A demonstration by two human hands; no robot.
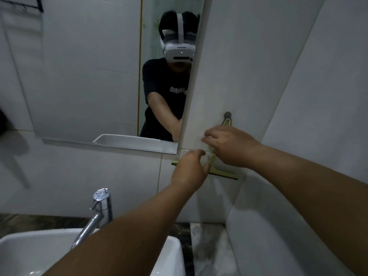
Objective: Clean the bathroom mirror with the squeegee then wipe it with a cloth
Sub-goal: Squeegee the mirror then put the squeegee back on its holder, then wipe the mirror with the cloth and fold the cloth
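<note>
Where tile meets one mirror [85, 76], one squeegee [221, 172], right hand [231, 146] seemingly gripping it, left hand [189, 170] pinching its blade.

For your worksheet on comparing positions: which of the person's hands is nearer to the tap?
Left. The left hand is above and to the right of the tap, at the squeegee. The right hand is higher and further right.

- The squeegee [221, 172] hangs flat on the tiled wall [249, 76] from a hook [227, 114], just right of the mirror [89, 76] edge.
- Both hands crowd it: left hand [189, 170] on the blade's left part, right hand [231, 146] over the handle.
- The side wall [318, 136] closes in on the right.
- Below, the tap [99, 208] and basin [175, 253] stand well apart; bare tile lies between.
</note>
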